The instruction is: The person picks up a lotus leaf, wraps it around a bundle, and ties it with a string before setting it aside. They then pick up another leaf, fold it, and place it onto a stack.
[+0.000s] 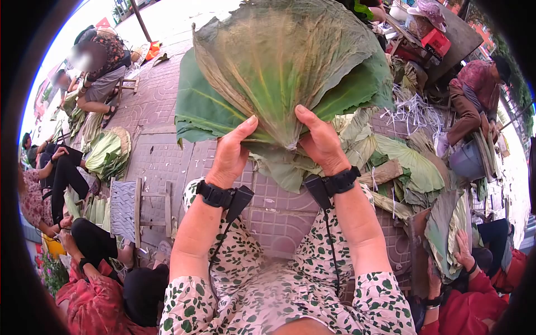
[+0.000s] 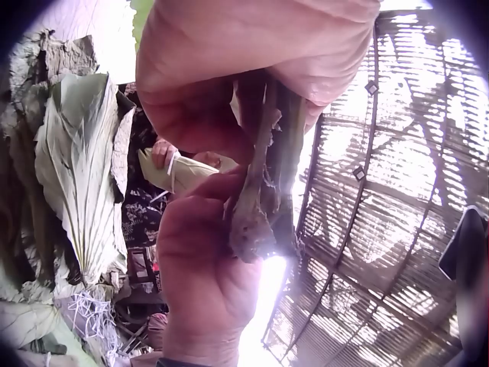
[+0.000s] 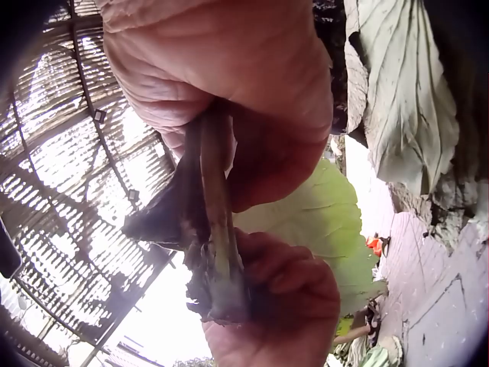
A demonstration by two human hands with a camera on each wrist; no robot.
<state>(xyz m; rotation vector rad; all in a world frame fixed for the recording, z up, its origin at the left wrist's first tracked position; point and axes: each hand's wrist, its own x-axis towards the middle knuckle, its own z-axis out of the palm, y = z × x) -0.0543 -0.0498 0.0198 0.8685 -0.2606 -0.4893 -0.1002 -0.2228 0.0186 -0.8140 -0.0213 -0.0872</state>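
Note:
A stack of large lotus leaves stands fanned out in front of me: a dried brown-green leaf [image 1: 285,61] on top and a greener leaf [image 1: 195,103] spreading out beneath it. Both hands grip the stack low down, where the leaves gather into a narrow base [image 1: 287,139]. My left hand [image 1: 231,153] holds the left side, thumb lying on the upper face. On the other side my right hand [image 1: 325,144] holds it the same way. From below, the left wrist view shows the folded, ragged leaf base [image 2: 267,183] between the hands; their fingers curl underneath.
More leaves [image 1: 413,164] lie heaped on the paving at right, near white strips [image 1: 413,109] and a grey bucket [image 1: 468,161]. A woven-seat stool [image 1: 124,209] stands left, with a leaf bundle [image 1: 109,153] beyond. Several people sit close on both sides.

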